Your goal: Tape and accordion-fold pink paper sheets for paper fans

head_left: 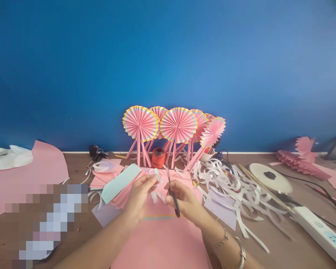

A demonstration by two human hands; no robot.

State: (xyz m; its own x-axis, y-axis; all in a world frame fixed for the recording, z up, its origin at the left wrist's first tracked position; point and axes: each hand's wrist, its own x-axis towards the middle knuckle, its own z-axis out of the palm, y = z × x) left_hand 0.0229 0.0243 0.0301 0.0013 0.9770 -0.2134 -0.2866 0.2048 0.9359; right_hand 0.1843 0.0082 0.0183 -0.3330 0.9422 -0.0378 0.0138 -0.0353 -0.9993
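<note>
My right hand (pixel 184 201) is closed on a pair of black scissors (pixel 170 188), blades pointing up and away. My left hand (pixel 140 196) pinches a small pale strip of paper (pixel 156 175) right beside the blades. Both hands hover over a large pink paper sheet (pixel 162 239) on the floor. A light green paper strip (pixel 120 182) lies on folded pink paper just left of my left hand. Bracelets circle my right wrist.
Several pink pleated paper fans on sticks (pixel 173 129) lean against the blue wall. An orange ribbon spool (pixel 158 157) stands before them. White paper offcuts (pixel 229 183) pile at right, with a tape reel (pixel 270 177) and white power strip (pixel 322 233). More pink paper (pixel 42 166) lies left.
</note>
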